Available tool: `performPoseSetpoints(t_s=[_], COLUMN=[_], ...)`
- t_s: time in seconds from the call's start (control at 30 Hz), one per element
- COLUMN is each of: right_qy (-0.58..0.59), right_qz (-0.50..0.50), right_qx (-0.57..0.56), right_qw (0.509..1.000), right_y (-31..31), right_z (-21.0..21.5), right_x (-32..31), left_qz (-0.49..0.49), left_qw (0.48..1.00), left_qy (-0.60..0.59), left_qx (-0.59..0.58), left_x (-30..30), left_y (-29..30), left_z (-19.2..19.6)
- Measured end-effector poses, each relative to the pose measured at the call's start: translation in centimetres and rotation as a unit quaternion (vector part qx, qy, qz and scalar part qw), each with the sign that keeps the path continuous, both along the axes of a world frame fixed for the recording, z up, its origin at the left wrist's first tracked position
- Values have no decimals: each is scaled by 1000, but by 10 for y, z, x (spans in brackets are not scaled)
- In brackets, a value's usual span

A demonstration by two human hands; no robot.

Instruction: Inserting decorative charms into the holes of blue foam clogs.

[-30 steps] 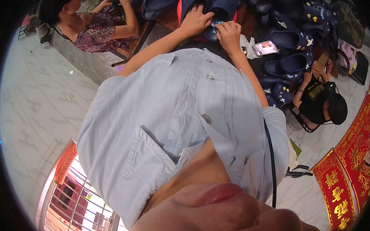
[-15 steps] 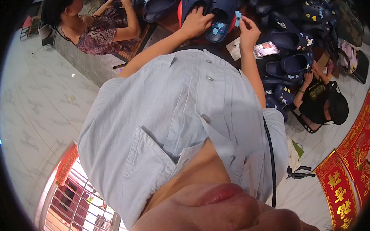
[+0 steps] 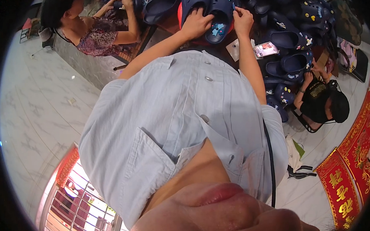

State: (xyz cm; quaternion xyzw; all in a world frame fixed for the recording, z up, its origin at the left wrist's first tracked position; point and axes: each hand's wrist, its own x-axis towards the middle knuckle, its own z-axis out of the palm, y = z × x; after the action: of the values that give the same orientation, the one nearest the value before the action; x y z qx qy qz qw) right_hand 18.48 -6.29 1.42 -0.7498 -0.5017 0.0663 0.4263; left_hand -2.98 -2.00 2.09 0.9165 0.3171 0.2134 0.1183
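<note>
A dark blue clog with a light blue charm on its top lies on a red surface at the upper middle of the view. My left hand grips the clog's left side, fingers curled over it. My right hand is at the clog's right edge, thumb and fingers pinched on a small light blue piece held against the clog. A second dark blue clog lies just left of it. My pale blue shirt fills the middle of the view.
Many dark blue clogs with charms are piled to the right. A phone lies near my right forearm. A person in a patterned top works at the upper left. Another in black sits at the right. Red mat at lower right.
My right hand lifted off the clog with a small light blue piece, then came back to the clog's right edge. My left hand stayed on the clog.
</note>
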Motion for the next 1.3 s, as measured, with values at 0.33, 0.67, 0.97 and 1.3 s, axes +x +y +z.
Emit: performPoseSetpoints(t_s=[0.33,0.67,0.97,1.3], right_qy=[14,29,-75,-56], right_qz=[49,71,127,88], right_qx=[-17,-6,14,40], right_qw=[999,997,989,994], right_y=[-9,-15,-15,-35], right_z=[3,9,8,29], right_x=[-2,-6,-2,-5], left_qz=[3,0,0,3], left_qw=[1000,1000,1000,1000], left_qy=[8,18,23,31], left_qx=[11,3,17,-2], left_x=[4,3,6,5], left_y=[2,1,3,4], left_z=[3,3,0,1])
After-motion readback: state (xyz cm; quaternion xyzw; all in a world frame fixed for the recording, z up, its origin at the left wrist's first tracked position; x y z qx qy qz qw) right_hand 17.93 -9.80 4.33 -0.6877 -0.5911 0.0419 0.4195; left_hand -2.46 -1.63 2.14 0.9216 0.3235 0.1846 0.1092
